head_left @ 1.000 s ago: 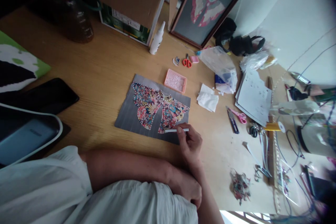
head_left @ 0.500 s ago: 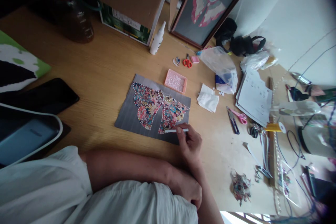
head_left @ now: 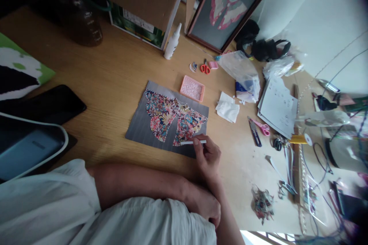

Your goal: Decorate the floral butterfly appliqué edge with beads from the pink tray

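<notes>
My right hand [head_left: 207, 157] pinches a slim white pen-like stick [head_left: 192, 142] between thumb and fingers. Its tip touches the lower edge of the right half of a floral cape-shaped fabric piece [head_left: 162, 116]. White beads line much of that shape's outline, and gold-coloured ones sit around its collar. Under it lies a dark grey sheet [head_left: 140, 130]. My left hand [head_left: 205, 206] rests in front of my body, against my right forearm, with its fingers curled under and hidden. Just behind the sheet is a pink tray [head_left: 192, 89] of tiny pale beads.
Behind stand a white nozzle bottle [head_left: 171, 44], a cardboard box [head_left: 138, 0] and a framed cape picture [head_left: 227, 7]. Red scissors [head_left: 205, 68] lie near the tray. Rightward are a white tissue [head_left: 227, 107], a craft knife [head_left: 255, 132] and papers [head_left: 277, 105]. Phones [head_left: 54, 105] lie left.
</notes>
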{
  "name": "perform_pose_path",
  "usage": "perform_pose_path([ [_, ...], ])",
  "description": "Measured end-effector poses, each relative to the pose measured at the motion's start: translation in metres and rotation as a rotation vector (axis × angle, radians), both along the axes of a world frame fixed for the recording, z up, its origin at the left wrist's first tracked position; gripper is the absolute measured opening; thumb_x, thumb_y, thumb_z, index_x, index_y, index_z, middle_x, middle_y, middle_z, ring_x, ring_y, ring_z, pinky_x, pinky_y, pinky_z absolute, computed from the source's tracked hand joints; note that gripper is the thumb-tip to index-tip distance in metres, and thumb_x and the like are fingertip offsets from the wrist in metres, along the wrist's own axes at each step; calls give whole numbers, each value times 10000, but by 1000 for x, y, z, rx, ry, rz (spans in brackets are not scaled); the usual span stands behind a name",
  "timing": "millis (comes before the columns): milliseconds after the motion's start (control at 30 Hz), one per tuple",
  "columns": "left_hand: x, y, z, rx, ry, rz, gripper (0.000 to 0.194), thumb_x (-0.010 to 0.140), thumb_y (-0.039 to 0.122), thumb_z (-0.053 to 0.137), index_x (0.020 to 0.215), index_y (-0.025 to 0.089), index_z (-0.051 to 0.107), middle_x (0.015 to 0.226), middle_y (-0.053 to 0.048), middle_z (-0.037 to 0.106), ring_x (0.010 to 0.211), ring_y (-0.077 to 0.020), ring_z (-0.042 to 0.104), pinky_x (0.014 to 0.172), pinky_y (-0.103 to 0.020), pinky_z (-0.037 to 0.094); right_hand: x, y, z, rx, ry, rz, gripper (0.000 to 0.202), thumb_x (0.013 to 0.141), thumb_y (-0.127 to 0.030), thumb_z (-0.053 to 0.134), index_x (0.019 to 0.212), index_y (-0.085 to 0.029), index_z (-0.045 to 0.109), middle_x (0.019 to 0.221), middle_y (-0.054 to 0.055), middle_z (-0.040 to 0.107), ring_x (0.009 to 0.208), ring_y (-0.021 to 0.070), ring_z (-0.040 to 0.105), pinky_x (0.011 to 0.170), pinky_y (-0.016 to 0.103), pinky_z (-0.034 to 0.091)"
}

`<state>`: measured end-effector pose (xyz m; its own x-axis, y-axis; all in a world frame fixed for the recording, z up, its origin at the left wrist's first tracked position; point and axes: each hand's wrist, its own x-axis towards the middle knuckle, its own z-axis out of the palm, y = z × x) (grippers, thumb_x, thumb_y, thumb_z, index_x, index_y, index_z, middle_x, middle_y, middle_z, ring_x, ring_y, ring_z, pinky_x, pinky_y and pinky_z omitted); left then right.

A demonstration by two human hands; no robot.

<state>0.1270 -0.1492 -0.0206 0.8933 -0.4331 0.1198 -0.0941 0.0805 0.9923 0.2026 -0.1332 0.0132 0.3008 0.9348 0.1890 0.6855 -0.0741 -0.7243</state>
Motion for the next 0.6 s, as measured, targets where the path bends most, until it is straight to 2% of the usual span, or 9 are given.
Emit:
perform_pose_path([
  [67, 0, 0, 1, -1, 13, -72, 309, 798, 62, 526, 529, 215, 528, 529, 47, 530, 519, -143, 587, 483, -242, 472, 0, 0, 0, -3, -3, -3, 203, 967, -331, 562, 827, -224, 662, 760, 22, 748, 658, 171, 683, 607, 274, 519],
  [200, 0, 1, 1, 5, 29, -97, 315, 804, 65, 527, 528, 215, 515, 539, 38, 516, 529, -151, 578, 503, -263, 471, 0, 0, -1, -3, 13, -9, 210, 968, -338, 565, 827, -223, 669, 761, 24, 750, 668, 174, 689, 613, 276, 522],
  [467, 3, -3, -2, -5, 21, -84, 334, 800, 52, 521, 505, 208, 500, 516, 42, 477, 507, -139, 543, 471, -252, 437, 1, 0, -1, -12, 37, -8, 220, 968, -344, 570, 819, -219, 672, 739, 19, 746, 640, 167, 679, 594, 266, 511],
  [600, 4, -6, -4, -10, 22, -75, 318, 798, 62, 541, 511, 198, 532, 541, 29, 509, 526, -145, 559, 482, -256, 446, 1, -1, -2, -22, 42, -13, 219, 970, -345, 568, 829, -223, 682, 764, 22, 756, 662, 174, 690, 606, 271, 518],
])
